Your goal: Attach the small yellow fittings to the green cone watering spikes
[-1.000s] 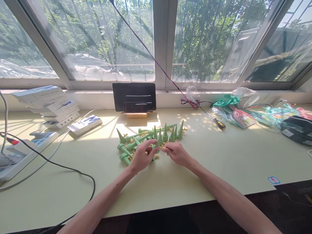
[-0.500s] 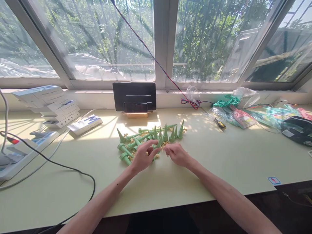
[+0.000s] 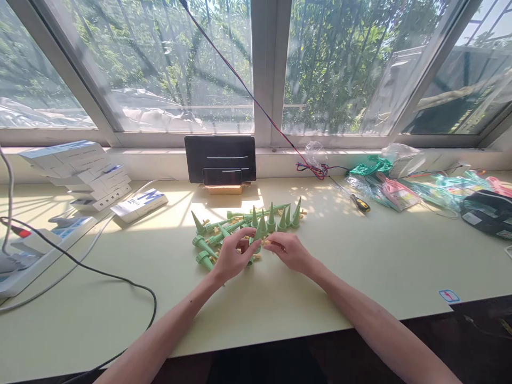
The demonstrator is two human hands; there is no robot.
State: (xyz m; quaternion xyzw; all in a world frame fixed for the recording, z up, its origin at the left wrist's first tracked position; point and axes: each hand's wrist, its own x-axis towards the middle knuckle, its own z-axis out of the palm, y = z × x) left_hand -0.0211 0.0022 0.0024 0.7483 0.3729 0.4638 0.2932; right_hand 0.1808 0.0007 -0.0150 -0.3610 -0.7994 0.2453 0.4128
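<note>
My left hand (image 3: 235, 254) is closed on a green plastic watering spike (image 3: 261, 228), its cone pointing up. Close on its right, my right hand (image 3: 293, 253) has its fingertips pinched at a small yellow valve piece (image 3: 265, 241) against the spike's side; the fingers partly cover it. Behind my hands several green spikes (image 3: 296, 216) stand upright in a loose row. To the left more spikes (image 3: 205, 260) lie on their sides in a pile, with yellow valves among them. Part of the pile is hidden by my left hand.
A tablet (image 3: 220, 157) and a phone (image 3: 222, 176) lean on a wooden stand. White boxes (image 3: 86, 173) and a power strip (image 3: 48, 250) with cables occupy the left. On the right are a screwdriver (image 3: 360, 204), bagged cables (image 3: 400, 192) and a black pouch (image 3: 488, 213).
My right hand has shifted slightly left, towards the spike, and its fingers have straightened a little. The held spike now stands more upright in my left hand.
</note>
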